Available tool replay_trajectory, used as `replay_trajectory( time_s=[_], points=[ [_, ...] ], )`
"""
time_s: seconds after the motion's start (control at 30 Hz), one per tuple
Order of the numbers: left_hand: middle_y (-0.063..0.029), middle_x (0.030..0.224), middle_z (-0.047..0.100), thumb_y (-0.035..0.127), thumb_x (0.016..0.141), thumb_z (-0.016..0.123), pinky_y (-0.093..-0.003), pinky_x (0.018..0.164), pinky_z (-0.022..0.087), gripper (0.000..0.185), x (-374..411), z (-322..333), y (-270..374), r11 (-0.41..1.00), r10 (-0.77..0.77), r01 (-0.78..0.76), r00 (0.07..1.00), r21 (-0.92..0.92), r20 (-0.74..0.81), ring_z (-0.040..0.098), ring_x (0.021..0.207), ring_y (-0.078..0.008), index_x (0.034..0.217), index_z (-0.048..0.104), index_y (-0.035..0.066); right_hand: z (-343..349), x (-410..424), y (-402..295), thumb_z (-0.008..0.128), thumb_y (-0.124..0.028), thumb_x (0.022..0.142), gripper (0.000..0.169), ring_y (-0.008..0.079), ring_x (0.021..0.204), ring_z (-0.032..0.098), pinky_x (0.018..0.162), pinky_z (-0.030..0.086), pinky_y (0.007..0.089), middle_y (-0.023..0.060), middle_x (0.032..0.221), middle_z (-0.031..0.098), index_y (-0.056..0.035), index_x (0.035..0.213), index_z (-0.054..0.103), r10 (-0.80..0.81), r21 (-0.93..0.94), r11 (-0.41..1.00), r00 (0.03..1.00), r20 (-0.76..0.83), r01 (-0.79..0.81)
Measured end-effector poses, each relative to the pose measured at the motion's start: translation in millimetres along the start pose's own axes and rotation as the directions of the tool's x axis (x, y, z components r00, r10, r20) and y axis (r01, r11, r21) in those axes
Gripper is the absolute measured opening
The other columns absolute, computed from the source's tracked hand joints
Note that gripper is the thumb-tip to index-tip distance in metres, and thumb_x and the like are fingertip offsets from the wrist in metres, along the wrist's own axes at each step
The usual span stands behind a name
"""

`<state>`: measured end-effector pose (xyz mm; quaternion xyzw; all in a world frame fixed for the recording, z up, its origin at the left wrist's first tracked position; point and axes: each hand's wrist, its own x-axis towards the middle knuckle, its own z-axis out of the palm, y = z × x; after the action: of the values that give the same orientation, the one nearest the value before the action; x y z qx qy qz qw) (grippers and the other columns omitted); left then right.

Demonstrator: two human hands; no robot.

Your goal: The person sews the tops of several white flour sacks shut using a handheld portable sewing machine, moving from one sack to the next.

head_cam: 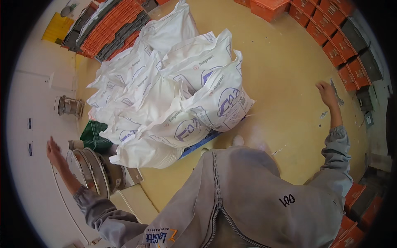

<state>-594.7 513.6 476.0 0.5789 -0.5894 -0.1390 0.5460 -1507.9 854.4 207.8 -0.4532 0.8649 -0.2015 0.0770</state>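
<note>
My left hand [56,152] is held out at the left, in front of the white wall and near several round metal-rimmed drums or sieves [90,169]. Its fingers are partly curled, and nothing shows in them. On the other side my right hand [327,94] hangs over the yellowish floor, loosely closed and without any visible object. Between the hands, in front of me, stand many white woven sacks [217,102] with purple and grey print, heaped close together. A blue pallet [200,144] shows beneath their near edge. Neither hand touches a sack.
Orange and grey plastic crates are stacked at the far left [113,29] and along the right wall [338,43]. A green container or bag [95,136] sits beside the sacks. A metal fixture [70,106] is by the left wall. The floor [288,124] has worn patches.
</note>
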Motion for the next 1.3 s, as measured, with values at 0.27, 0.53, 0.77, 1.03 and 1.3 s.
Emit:
replay_trajectory(
  time_s=[0.27,0.53,0.77,1.03,1.3],
  points=[
    [-0.0115,0.09,0.041,0.035,0.09,0.049,-0.0383,0.077,0.028,0.035,-160.3,266.2,177.3,0.724,0.66,-0.12,0.404,-0.679,0.633,0.036,0.087,-0.024,0.078,0.044,0.003,-49.2,-13.8,-297.7,0.055,-0.015,0.091,0.048,0.0102,0.071,0.058,0.066,0.047,0.0239,0.0069,0.082,0.066,-0.0087,0.137,0.042,-0.578,0.695,0.639,0.802,0.151,0.33],
    [-0.0058,0.07,0.042,0.035,0.094,0.051,-0.0287,0.058,0.031,0.045,-220.1,363.1,232.2,0.337,0.827,0.454,0.276,-0.825,0.49,0.038,0.063,-0.0148,0.061,0.038,0.007,-52.9,-20.0,-329.9,0.059,-0.014,0.089,0.017,0.0124,0.068,0.06,0.063,0.047,0.0258,0.0056,0.077,0.066,-0.0018,0.1,0.064,-0.554,0.671,0.638,0.831,0.06,0.377],
    [-0.0064,0.114,0.05,0.035,0.061,0.085,-0.0258,0.077,0.04,0.079,-260.6,446.3,244.3,0.515,0.801,0.2,0.233,-0.833,0.551,0.047,0.088,-0.0142,0.123,0.048,0.003,-71.5,-25.7,-290.4,0.06,-0.006,0.087,0.014,0.0113,0.069,0.062,0.064,0.048,0.0247,0.0059,0.078,0.067,0.0001,0.097,0.067,-0.583,0.573,0.611,0.8,-0.142,0.546],
    [-0.0031,0.082,0.057,0.024,0.096,0.053,-0.0245,0.066,0.041,0.02,-327.8,560.2,299.1,0.811,0.43,0.451,-0.026,-0.373,0.903,0.049,0.07,-0.0117,0.09,0.057,0.005,-91.8,15.8,-176.5,0.06,-0.012,0.085,0.011,0.0185,0.066,0.062,0.064,0.049,0.029,0.0073,0.076,0.067,-0.0036,0.086,0.067,-0.167,0.641,0.704,0.949,-0.269,0.305],
    [-0.0066,0.097,0.059,0.025,0.101,0.039,-0.0348,0.082,0.049,0.023,-428.6,677.8,360.4,0.162,0.323,0.984,0.016,-0.072,0.946,0.057,0.087,-0.017,0.098,0.053,0.007,-81.5,93.0,-55.0,0.065,-0.014,0.076,0.008,0.0221,0.092,0.056,0.082,0.045,0.036,0.0028,0.093,0.065,-0.0117,0.082,0.07,-0.408,0.275,0.733,0.726,-0.554,0.622]
  ],
)
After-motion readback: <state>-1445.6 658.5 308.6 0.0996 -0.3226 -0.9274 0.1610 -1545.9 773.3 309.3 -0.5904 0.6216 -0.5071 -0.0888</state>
